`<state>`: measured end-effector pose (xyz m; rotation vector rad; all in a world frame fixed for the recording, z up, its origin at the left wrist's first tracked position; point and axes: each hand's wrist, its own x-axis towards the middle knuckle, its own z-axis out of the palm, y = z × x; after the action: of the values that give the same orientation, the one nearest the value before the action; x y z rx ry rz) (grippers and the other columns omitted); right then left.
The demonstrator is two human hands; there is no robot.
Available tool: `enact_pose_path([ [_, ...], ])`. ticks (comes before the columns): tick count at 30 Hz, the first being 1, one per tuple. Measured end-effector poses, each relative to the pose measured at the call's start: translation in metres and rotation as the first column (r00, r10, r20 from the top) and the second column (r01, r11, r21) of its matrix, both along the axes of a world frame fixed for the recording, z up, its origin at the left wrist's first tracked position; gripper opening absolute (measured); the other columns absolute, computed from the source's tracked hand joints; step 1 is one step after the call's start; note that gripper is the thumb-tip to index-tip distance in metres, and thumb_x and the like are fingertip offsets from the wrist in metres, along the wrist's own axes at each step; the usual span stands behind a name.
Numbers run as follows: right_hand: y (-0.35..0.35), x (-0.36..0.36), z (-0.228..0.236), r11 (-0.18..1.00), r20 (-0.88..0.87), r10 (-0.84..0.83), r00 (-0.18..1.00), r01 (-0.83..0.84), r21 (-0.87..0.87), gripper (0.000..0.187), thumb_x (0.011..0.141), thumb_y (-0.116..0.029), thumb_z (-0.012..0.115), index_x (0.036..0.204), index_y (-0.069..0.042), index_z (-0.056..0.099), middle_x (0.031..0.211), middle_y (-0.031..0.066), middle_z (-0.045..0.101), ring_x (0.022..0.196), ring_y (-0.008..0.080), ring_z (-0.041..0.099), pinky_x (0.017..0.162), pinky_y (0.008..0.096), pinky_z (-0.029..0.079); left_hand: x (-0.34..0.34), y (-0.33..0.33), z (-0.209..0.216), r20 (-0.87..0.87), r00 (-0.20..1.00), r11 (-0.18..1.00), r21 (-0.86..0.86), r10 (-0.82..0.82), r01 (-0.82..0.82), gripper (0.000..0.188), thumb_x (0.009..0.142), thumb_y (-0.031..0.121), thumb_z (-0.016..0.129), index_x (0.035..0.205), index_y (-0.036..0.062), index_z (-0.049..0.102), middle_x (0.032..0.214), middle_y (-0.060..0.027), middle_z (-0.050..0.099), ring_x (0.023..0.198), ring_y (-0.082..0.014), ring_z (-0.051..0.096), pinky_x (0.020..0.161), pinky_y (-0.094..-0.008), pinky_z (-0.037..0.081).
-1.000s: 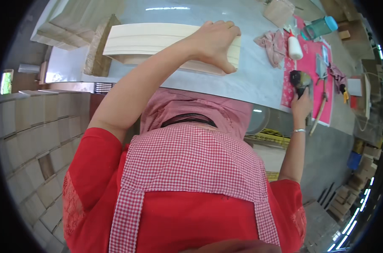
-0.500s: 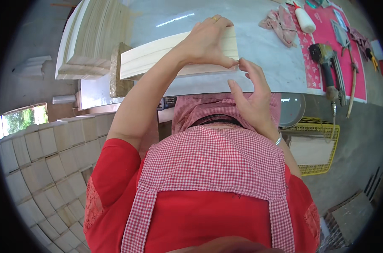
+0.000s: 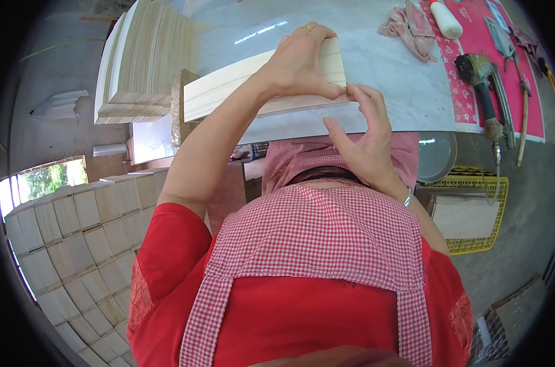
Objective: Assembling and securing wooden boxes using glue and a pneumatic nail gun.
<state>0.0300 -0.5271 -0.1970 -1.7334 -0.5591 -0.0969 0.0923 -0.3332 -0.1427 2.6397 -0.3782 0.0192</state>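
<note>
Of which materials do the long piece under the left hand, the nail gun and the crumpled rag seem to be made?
Long piece: pale wood, apparently unpainted; grain lines run along its top.
Nail gun: probably metal, judging by its dull, worn-looking casing; the dark grip may be rubber.
Crumpled rag: likely woven fabric, matte and pinkish, with soft, loose folds.

Board stack (image 3: 149,52) on tabletop (image 3: 415,101), L of left grip (image 3: 294,68). To grip's R: pink cloth (image 3: 414,30), white bottle (image 3: 447,21) w/ pink mat (image 3: 475,30) beyond. Lower R of grip, yellow crate (image 3: 473,246); lower L, stacked wood blocks (image 3: 69,254).
</note>
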Motion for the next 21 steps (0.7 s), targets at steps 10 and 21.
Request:
enact_pose_path([
  [10, -0.007, 0.005, 0.002, 0.996, 0.078, -0.024, 0.997, 0.031, -0.088, 0.059, 0.077, -0.008, 0.076, 0.13, 0.003, 0.052, 0.122, 0.0167, 0.054, 0.111, 0.0291, 0.057, 0.097, 0.0369, 0.046, 0.003, -0.005, 0.001, 0.013, 1.0, 1.0, 0.0, -0.008, 0.008, 0.088, 0.053, 0.036, 0.084, 0.122, -0.0063, 0.053, 0.114, -0.0218, 0.06, 0.107, -0.0346, 0.06, 0.092, -0.0401, 0.049],
  [21, -0.246, 0.136, -0.032, 0.236, 0.407, -0.321, 0.855, 0.488, -0.84, 0.062, 0.084, -0.03, 0.072, 0.132, 0.002, 0.049, 0.121, 0.0284, 0.057, 0.106, 0.045, 0.058, 0.089, 0.0504, 0.047, 0.002, -0.004, -0.002, 0.048, 0.999, 1.0, -0.002, 0.01, -0.01, 0.085, 0.052, 0.039, 0.081, 0.122, -0.0036, 0.055, 0.115, -0.0197, 0.06, 0.105, -0.0376, 0.059, 0.092, -0.0429, 0.048],
])
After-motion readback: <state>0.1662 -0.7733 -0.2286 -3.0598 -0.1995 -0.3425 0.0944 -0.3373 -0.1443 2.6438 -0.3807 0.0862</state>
